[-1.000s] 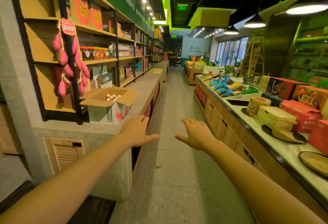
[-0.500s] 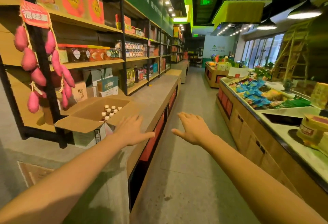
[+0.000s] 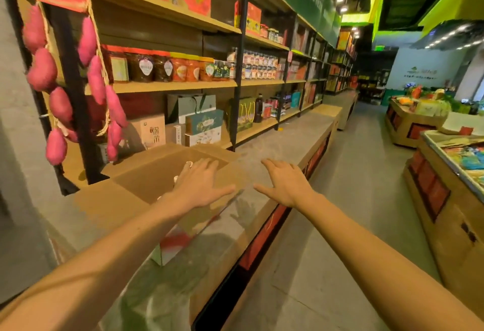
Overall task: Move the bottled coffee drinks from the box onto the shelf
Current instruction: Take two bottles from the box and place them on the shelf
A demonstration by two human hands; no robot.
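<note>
Right now both grips are hovering spread and empty: the left grip (image 3: 199,186) over the open cardboard box (image 3: 146,181) on the counter (image 3: 275,142), the right grip (image 3: 284,182) just beside it. The bottled coffee drinks (image 3: 189,164) are sitting inside, mostly hidden by the left grip, so a blind reach is likely risking toppled neighbours.

A shop: long shelves (image 3: 172,85) of jars (image 3: 146,68) and gift boxes (image 3: 204,123) line an aisle (image 3: 353,199).
</note>
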